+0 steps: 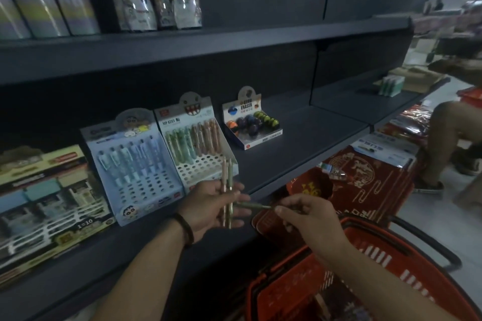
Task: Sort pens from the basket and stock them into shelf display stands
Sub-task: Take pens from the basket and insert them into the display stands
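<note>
My left hand (211, 203) holds two upright pens (227, 185), one pinkish and one green, in front of the shelf edge. My right hand (305, 216) pinches a green pen (251, 206) lying sideways, its tip reaching toward my left palm. Behind stands a white display stand (200, 143) with green and pink pens in its holes, and left of it a blue cartoon display stand (133, 161) with pale blue pens. A red basket (378, 268) sits below my right arm.
An eraser display box (250, 122) stands further right on the dark shelf (313, 138). Boxed goods (44, 198) fill the shelf's left end. Red packages (365, 180) lie beyond the basket. A person's leg (443, 138) is at the far right on the floor.
</note>
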`<state>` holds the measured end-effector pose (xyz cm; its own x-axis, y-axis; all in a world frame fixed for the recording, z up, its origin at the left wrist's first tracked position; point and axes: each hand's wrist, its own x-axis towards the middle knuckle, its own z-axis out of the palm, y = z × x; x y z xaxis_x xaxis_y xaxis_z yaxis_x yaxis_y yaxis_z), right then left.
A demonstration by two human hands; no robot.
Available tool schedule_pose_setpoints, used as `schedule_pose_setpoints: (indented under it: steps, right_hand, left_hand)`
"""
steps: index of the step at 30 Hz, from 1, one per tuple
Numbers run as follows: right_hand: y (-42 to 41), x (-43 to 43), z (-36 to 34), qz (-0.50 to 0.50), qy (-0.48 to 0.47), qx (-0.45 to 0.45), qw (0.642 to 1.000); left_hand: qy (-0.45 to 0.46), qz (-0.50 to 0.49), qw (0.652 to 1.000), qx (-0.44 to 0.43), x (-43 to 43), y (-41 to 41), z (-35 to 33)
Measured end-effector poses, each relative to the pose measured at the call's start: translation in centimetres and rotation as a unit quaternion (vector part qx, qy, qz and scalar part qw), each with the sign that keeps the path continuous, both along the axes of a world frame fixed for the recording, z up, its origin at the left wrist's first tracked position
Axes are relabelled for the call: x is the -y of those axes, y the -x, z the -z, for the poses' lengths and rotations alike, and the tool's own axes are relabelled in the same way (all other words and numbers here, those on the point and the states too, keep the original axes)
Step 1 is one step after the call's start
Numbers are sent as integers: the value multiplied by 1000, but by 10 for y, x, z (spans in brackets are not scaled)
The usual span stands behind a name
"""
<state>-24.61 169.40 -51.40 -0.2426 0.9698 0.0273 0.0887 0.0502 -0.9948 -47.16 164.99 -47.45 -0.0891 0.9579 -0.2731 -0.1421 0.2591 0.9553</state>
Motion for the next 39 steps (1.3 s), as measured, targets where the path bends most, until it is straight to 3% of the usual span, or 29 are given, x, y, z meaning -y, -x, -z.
schedule_pose_setpoints:
  steps: [5,8,11,15,24,32,39]
  right_hand:
    - [50,-15,-19,61,94,-212,971]
    - [90,-27,-33,102,104,-256,956]
    - [124,-38,-44,80,87,-278,953]
    - [158,-49,-51,72,33,-203,976]
    - [217,-71,-63,28,-82,-44,995]
    - [245,-97,-66,40,-282,94,954]
    - [260,-104,-50,-28,-347,157,924]
  left_hand:
    - [-24,-37,999,-27,3,18,4]
    - [-39,-88,994,-47,3,33,6]
    - [-42,-128,990,-27,0,50,7]
    - [-44,-134,990,29,-1,77,5]
    - [-72,-231,967,-79,3,115,2]
    - [-60,-239,964,-97,2,137,-3]
    - [-78,-237,968,-25,0,147,-9]
